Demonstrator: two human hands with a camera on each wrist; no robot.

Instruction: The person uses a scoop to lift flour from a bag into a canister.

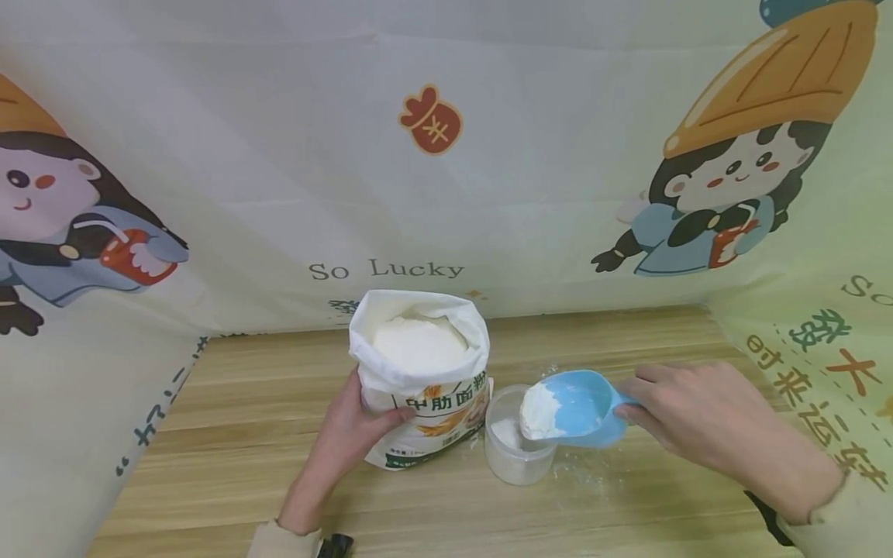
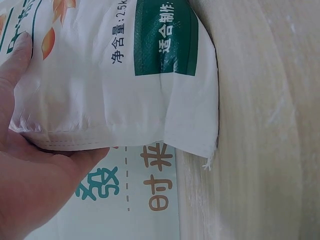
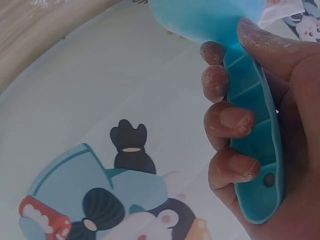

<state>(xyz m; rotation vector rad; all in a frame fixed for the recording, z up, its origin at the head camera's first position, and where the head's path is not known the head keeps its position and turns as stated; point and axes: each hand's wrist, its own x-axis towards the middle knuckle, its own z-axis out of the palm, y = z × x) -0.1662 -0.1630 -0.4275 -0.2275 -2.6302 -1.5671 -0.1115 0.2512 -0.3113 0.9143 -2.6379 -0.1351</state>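
An opened white flour bag (image 1: 425,418), filled with white flour (image 1: 418,345), stands upright on the table. My left hand (image 1: 356,426) grips its left side, thumb across the printed front; the left wrist view shows this hand (image 2: 40,175) around the bag's edge. My right hand (image 1: 687,411) holds a blue scoop (image 1: 582,407) by its handle. White flour (image 1: 540,411) lies at the scoop's tip, which is over the rim of a clear round container (image 1: 519,465). Some white powder is inside that container. In the right wrist view, floury fingers curl around the handle (image 3: 255,145).
A wood-grain table (image 1: 230,434) lies under everything, with flour dust (image 1: 593,480) scattered right of the container. Behind and at both sides hangs a printed cloth (image 1: 530,194) with cartoon figures and lettering.
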